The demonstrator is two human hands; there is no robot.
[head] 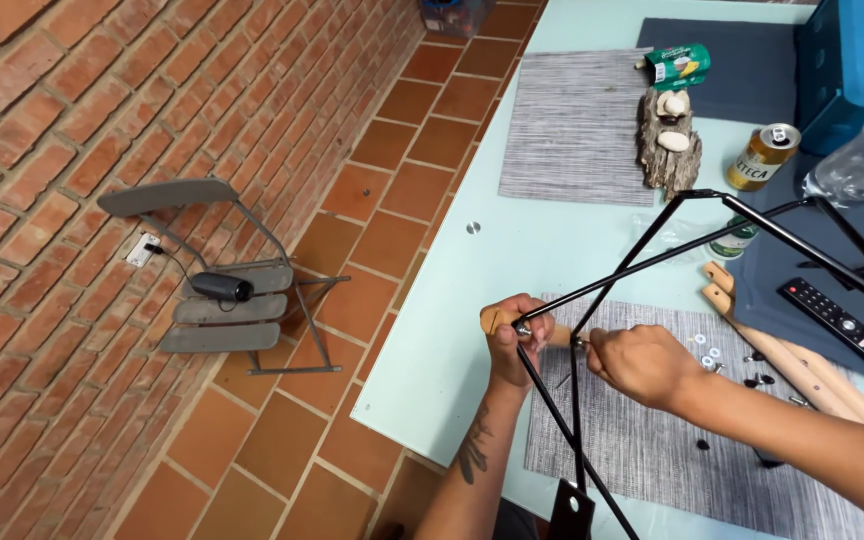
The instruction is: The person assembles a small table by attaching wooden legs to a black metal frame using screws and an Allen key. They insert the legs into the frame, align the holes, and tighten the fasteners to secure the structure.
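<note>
- Black metal rod frame (652, 262), thin and angular, spans a pale green glass table (452, 330) as a person works on it with both bare hands, seen from above
- Left hand (514, 338) is closed tight around a light wooden handle (493, 320) at the frame's near corner, fingers clamped on the wood beside a small silver fitting where the rods meet
- Right hand (642, 362) sits just beside it, fingers curled together and pinching a small part against a black rod; what that part is cannot be made out
- Grey woven placemat (652, 440) lies under both hands, with small washers and dark screws (727, 365) scattered on it to the right
- Two more light wooden handles (792, 355) lie side by side near a black remote control (847, 328) on a dark blue-grey mat
- Farther up the table stand a gold drinks can (762, 157), a rough piece of driftwood holding pale stones (667, 140) and a second grey woven mat (572, 125)
- Off the table's left edge, a grey folding chair (222, 280) carrying a small black cylinder stands on terracotta floor tiles against a red brick wall (102, 110)
</note>
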